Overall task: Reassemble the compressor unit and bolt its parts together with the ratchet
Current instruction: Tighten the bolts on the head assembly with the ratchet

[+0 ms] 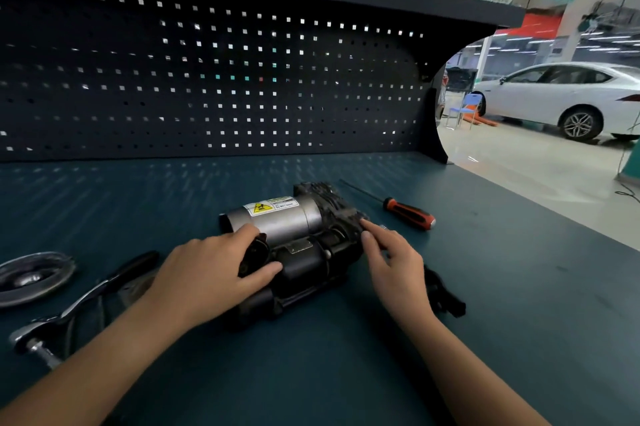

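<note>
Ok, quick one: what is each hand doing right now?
Left hand: grips the near left end of the compressor unit, thumb and fingers curled round it.
Right hand: holds nothing; extended fingertips touch the compressor unit's right end.

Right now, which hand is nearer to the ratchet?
Left. The left hand grips the compressor at its left end, beside the ratchet; the right hand touches its right end.
</note>
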